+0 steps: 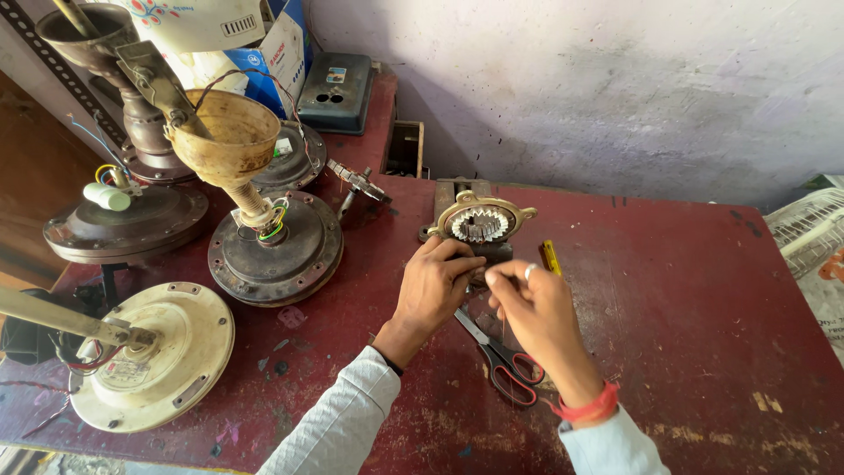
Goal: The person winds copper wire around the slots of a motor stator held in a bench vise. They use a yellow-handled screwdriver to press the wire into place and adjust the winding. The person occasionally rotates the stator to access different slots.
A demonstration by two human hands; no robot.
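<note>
A round metal stator ring (480, 222) with toothed inner slots and lugs on its brass-coloured rim stands near the middle of the dark red worktable (668, 290). My left hand (431, 286) rests just below it, fingers curled toward its lower edge. My right hand (536, 312), with a ring on one finger and a red thread at the wrist, has its fingertips pinched together close to the left hand. Whether a thin wire runs between the fingers cannot be made out. Red-handled scissors (501, 356) lie on the table under my right forearm.
Several ceiling fan motors sit at the left: a dark one with a funnel-shaped canopy (274, 246), another dark one (123, 224) and a cream one (154, 352). A yellow-handled tool (550, 256) lies beside the stator. Boxes (338, 88) stand at the back, a fan guard (809, 233) at right.
</note>
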